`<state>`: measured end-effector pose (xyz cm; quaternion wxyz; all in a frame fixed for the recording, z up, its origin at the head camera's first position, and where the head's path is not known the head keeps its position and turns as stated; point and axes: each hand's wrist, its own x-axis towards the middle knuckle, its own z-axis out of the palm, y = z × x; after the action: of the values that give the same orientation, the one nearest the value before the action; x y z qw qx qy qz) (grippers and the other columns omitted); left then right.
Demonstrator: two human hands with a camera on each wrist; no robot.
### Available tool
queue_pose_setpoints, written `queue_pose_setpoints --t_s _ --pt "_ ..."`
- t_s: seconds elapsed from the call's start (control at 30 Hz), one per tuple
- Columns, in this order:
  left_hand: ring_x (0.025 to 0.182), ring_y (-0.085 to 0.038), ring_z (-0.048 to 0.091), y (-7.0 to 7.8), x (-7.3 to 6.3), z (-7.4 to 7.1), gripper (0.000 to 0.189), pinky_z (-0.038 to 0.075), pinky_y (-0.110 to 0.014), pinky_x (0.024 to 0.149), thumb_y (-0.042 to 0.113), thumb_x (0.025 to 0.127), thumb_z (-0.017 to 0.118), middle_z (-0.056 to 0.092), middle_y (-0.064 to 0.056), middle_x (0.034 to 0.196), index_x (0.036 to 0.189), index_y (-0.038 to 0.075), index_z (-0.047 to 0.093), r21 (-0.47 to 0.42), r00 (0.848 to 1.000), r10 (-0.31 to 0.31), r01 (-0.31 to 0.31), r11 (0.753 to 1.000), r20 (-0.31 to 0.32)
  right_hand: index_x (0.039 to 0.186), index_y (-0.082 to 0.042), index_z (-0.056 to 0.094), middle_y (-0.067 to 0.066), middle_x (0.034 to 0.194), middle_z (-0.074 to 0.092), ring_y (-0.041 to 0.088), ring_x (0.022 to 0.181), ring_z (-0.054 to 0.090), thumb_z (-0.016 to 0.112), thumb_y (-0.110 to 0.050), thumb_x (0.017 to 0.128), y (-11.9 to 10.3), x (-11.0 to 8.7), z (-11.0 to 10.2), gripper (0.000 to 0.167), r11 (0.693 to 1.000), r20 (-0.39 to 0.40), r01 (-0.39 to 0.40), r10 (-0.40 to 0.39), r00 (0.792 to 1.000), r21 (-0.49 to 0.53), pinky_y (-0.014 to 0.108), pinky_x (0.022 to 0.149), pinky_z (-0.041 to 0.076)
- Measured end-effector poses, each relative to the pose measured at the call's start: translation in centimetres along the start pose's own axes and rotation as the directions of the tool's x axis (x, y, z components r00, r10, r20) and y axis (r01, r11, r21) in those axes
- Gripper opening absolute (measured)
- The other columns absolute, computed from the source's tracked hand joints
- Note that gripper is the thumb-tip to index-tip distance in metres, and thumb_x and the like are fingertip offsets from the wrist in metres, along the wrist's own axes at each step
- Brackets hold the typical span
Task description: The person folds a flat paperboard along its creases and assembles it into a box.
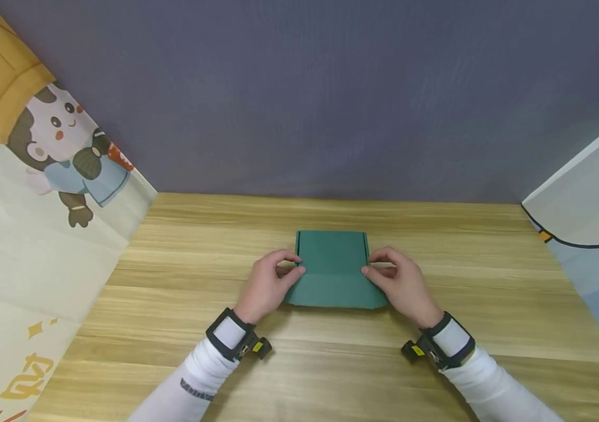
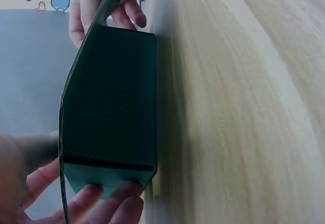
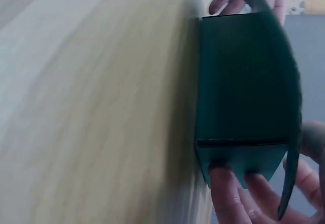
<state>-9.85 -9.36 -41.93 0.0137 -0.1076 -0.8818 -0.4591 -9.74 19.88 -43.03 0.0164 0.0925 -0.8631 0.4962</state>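
A small green cardboard box sits on the wooden table between the hands. Its lid lies over the top, and the front flap sticks out toward the person instead of being tucked in. The left hand holds the box's left side, thumb on the lid and fingers against the side wall. On the opposite side, the right hand grips in the same way. Both wrist views show the box's front wall under the projecting flap, with fingertips pressed to the side wall. The box's inside is hidden.
The wooden table reaches back to a dark grey-blue panel. A cartoon-printed sheet stands at the left, and another printed sheet at the right. Both wrists wear black straps with small cameras.
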Motion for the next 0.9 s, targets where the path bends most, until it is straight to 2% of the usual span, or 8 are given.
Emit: queue_pose_setpoints --t_s 0.1,0.2,0.33,0.43,0.53,0.67,0.8,0.9 --pt "0.092 -0.011 0.069 -0.1 -0.1 -0.2 0.017 0.056 -0.030 0.077 0.032 0.092 0.067 0.064 0.010 0.119 0.108 0.028 0.068 0.005 1.000 0.012 -0.012 1.000 0.008 0.110 -0.024 0.064 -0.004 0.115 0.064 0.015 0.093 0.070 0.066 -0.037 0.092 0.0 -0.3 0.0 0.023 0.996 -0.014 0.048 -0.049 0.999 -0.074 0.030 0.077 0.056" --pt "0.098 -0.013 0.068 -0.3 -0.3 -0.7 0.030 0.055 -0.032 0.081 0.041 0.088 0.070 0.062 0.011 0.124 0.115 0.028 0.065 0.021 0.997 0.032 -0.034 0.999 0.074 0.115 -0.025 0.063 -0.004 0.118 0.064 0.015 0.097 0.069 0.065 -0.039 0.092 0.1 -0.5 -0.2 0.027 0.993 0.021 0.084 -0.083 0.996 -0.083 0.032 0.078 0.057" --pt "0.116 -0.014 0.060 -0.6 -0.8 -1.5 0.073 0.051 -0.038 0.094 0.054 0.071 0.080 0.053 0.011 0.136 0.133 0.028 0.051 0.073 0.972 0.076 -0.094 0.993 0.221 0.129 -0.028 0.054 -0.006 0.132 0.056 0.019 0.111 0.064 0.074 -0.047 0.082 0.7 -1.0 -0.9 0.055 0.991 0.145 0.114 -0.103 0.984 -0.071 0.038 0.086 0.055" --pt "0.124 -0.015 0.053 -0.8 -1.0 -1.9 0.092 0.046 -0.039 0.101 0.052 0.064 0.086 0.046 0.010 0.142 0.141 0.028 0.041 0.107 0.952 0.101 -0.137 0.985 0.290 0.140 -0.031 0.042 -0.008 0.142 0.047 0.022 0.121 0.057 0.082 -0.049 0.071 1.0 -1.4 -1.5 0.082 0.985 0.238 0.141 -0.114 0.965 -0.101 0.041 0.090 0.053" --pt "0.125 -0.014 0.051 -0.9 -1.0 -1.9 0.096 0.045 -0.039 0.102 0.048 0.064 0.088 0.044 0.010 0.143 0.144 0.029 0.038 0.135 0.942 0.128 -0.176 0.975 0.310 0.146 -0.033 0.035 -0.008 0.146 0.042 0.024 0.125 0.054 0.084 -0.050 0.067 1.2 -1.6 -1.8 0.095 0.972 0.283 0.179 -0.131 0.950 -0.152 0.040 0.088 0.053" --pt "0.124 -0.013 0.052 -1.2 -0.9 -2.0 0.094 0.045 -0.038 0.103 0.049 0.066 0.086 0.044 0.011 0.143 0.144 0.028 0.038 0.161 0.937 0.162 -0.219 0.962 0.308 0.147 -0.032 0.034 -0.007 0.146 0.042 0.024 0.125 0.054 0.083 -0.051 0.069 1.4 -1.5 -1.9 0.093 0.959 0.293 0.223 -0.166 0.942 -0.175 0.035 0.084 0.055" --pt "0.124 -0.011 0.053 -1.3 -0.8 -2.1 0.087 0.046 -0.038 0.102 0.054 0.070 0.081 0.045 0.012 0.143 0.143 0.029 0.040 0.156 0.937 0.166 -0.221 0.963 0.306 0.146 -0.029 0.039 -0.006 0.146 0.044 0.023 0.123 0.056 0.080 -0.052 0.072 1.6 -1.3 -2.0 0.087 0.952 0.288 0.265 -0.213 0.934 -0.155 0.030 0.082 0.055" --pt "0.123 -0.011 0.054 -1.4 -0.6 -2.3 0.082 0.046 -0.038 0.102 0.055 0.073 0.078 0.046 0.011 0.143 0.143 0.029 0.042 0.145 0.936 0.164 -0.218 0.965 0.312 0.146 -0.028 0.039 -0.004 0.147 0.043 0.021 0.122 0.056 0.080 -0.053 0.071 1.5 -1.2 -2.1 0.089 0.943 0.296 0.287 -0.230 0.927 -0.166 0.034 0.088 0.054"
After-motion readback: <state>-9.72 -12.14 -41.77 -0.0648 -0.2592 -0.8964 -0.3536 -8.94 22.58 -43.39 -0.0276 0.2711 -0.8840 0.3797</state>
